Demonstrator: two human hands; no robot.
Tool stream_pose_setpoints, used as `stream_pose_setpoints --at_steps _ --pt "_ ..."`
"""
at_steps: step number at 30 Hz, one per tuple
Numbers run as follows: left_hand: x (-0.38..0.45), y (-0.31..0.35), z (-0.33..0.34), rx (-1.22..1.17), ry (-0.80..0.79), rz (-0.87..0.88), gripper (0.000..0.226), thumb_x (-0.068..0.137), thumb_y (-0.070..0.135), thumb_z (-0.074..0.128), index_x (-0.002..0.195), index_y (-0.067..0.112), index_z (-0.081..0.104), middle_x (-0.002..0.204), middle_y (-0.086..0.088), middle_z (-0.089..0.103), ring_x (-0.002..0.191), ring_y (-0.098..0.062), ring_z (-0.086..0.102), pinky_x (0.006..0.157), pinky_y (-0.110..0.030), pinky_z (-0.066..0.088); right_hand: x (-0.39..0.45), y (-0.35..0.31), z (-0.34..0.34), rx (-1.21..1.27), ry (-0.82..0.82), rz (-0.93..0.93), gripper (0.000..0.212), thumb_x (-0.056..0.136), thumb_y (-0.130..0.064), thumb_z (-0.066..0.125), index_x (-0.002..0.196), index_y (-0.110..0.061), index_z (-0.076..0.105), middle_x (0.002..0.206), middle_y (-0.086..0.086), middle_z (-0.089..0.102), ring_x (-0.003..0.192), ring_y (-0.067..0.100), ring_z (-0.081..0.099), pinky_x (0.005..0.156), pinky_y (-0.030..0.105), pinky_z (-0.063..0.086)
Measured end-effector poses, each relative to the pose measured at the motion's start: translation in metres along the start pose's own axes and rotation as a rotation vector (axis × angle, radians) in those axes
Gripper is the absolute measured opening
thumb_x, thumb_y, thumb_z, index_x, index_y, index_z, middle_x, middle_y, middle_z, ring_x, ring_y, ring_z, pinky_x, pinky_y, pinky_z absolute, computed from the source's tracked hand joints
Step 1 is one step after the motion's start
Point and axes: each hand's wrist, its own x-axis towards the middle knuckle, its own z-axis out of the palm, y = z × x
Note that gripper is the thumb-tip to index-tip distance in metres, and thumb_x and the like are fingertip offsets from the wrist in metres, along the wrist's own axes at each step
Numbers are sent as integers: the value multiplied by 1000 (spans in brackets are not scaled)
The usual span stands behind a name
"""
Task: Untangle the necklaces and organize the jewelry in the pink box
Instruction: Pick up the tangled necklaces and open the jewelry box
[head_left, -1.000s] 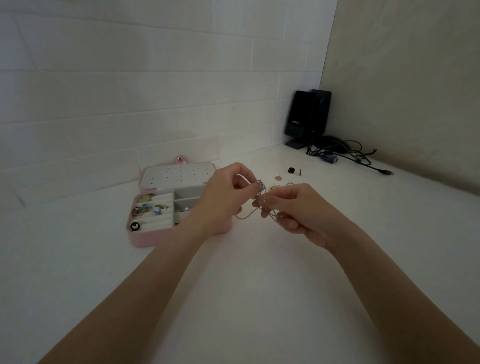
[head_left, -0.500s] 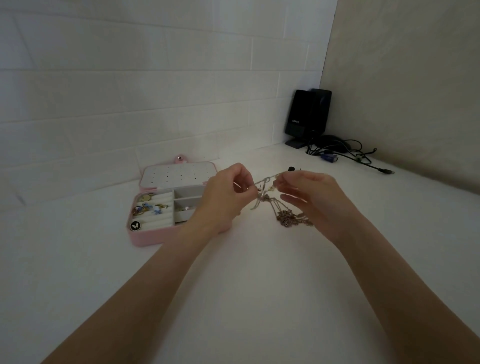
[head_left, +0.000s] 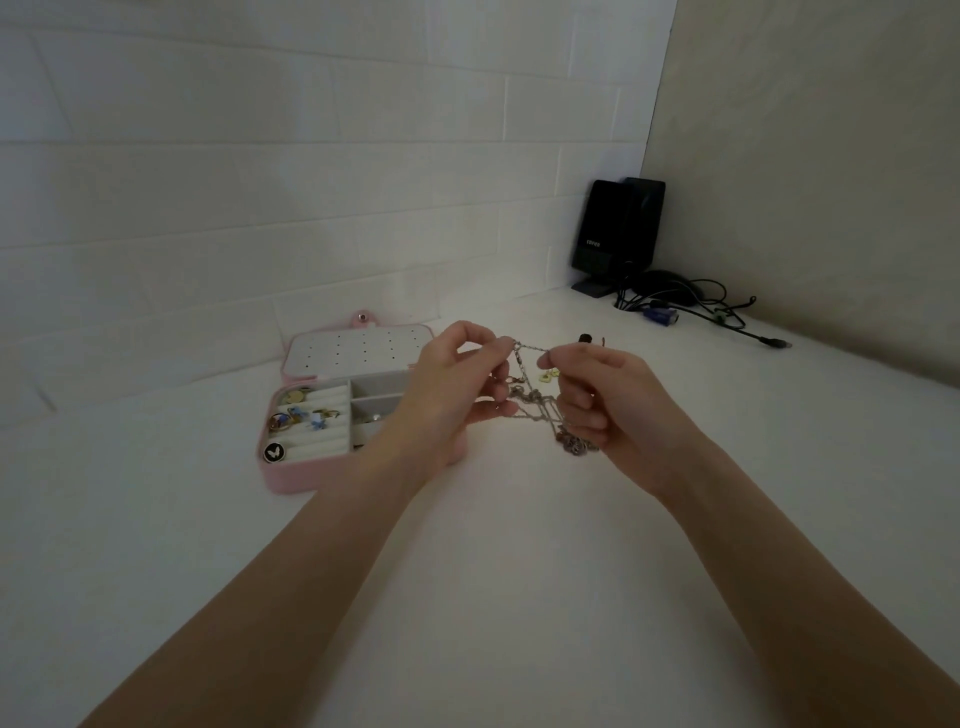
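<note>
A tangle of thin silver necklaces (head_left: 537, 408) hangs between my two hands above the white table. My left hand (head_left: 457, 395) pinches one strand at its top, and my right hand (head_left: 605, 397) pinches the same strand a little to the right. The rest of the chains droop below, with a bunched clump near my right palm. The pink box (head_left: 291, 475) lies open at the left, its white lid (head_left: 353, 351) leaning back. Rings and small charms sit in its left rolls; my left hand hides its right side.
Small loose pieces (head_left: 587, 339) lie on the table just beyond my hands. A black speaker (head_left: 615, 236) stands in the far corner with a heap of dark cables (head_left: 691, 306) beside it. White tiled wall behind, beige wall at right.
My hands have drawn apart and lifted a little, stretching a strand taut between them. The bunched chains that lay in my right palm now hang below.
</note>
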Motion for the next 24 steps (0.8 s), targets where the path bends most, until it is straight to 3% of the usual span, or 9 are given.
stream_pose_setpoints --at_steps 5,10,14,18,22,24 --pt "-3 -1 0 28 -21 -28 18 90 12 60 74 14 50 63 -1 48 46 -7 46 41 -18 44 1 2 3 -69 129 -33 15 95 -11 48 83 -9 56 47 -4 42 37 7 24 34 16 17" --pt "-8 0 2 -129 -260 -291 16 93 15 52 83 4 58 70 -9 62 52 -12 61 41 -15 48 4 1 -1 102 200 -12 17 97 -8 42 82 -9 50 51 0 45 33 6 23 33 14 16" --pt "-12 1 3 -10 -396 -272 12 91 8 53 91 4 64 69 -2 66 51 -6 58 44 -11 48 4 0 -4 98 163 -21 15 96 -8 44 83 -8 52 54 1 50 32 5 22 33 14 16" --pt "-8 -2 1 93 -250 -179 12 89 9 59 80 13 67 62 3 53 40 -2 42 36 -12 36 3 0 -5 58 112 -28 14 94 -9 48 85 -6 57 59 0 50 34 5 24 33 15 18" --pt "-7 -4 1 159 -157 -102 7 89 13 60 83 12 64 54 5 43 36 -2 30 32 -13 24 2 -1 -6 -27 111 -67 7 91 -6 53 90 -11 57 62 1 51 37 8 32 35 17 22" --pt "-6 -2 1 164 -127 -58 9 89 14 60 82 11 65 53 5 41 35 -2 30 32 -13 23 0 -3 -8 -91 120 -86 13 89 -3 51 86 -14 57 62 1 51 40 10 36 36 17 24"
